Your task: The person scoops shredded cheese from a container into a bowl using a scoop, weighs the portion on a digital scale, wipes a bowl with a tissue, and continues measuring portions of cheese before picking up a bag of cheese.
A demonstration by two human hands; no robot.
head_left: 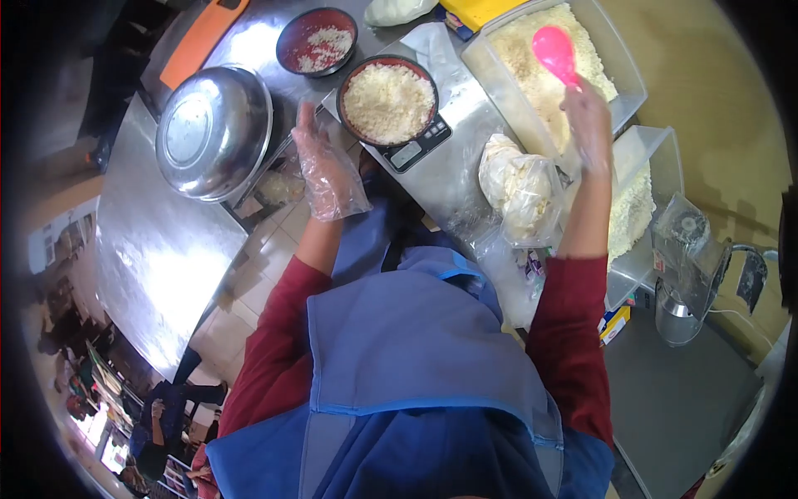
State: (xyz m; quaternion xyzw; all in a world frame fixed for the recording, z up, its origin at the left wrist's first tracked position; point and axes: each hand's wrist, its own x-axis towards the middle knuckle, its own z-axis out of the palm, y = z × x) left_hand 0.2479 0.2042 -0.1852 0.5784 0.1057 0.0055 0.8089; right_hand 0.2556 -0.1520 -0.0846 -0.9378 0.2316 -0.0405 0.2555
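Note:
My right hand [588,125], in a clear plastic glove, is closed around the handle of a pink plastic spoon [552,51]. The spoon's head is over a clear tub [629,93] of pale crumbly food [522,51]. My left hand [326,173], gloved the same way, is open with its fingers stretched out and nothing held. It is nearest to a dark-rimmed bowl [342,113] heaped with white crumbly food [389,103]. That bowl rests on a digital kitchen scale [409,153].
Behind the scale stands a red bowl [291,43] with some crumbs. An upturned metal basin [204,133] and an orange board [199,41] are at left. Right of the scale lie a filled plastic bag [522,187] and a second tub [669,158]. A clear-and-metal appliance [682,312] stands farther right.

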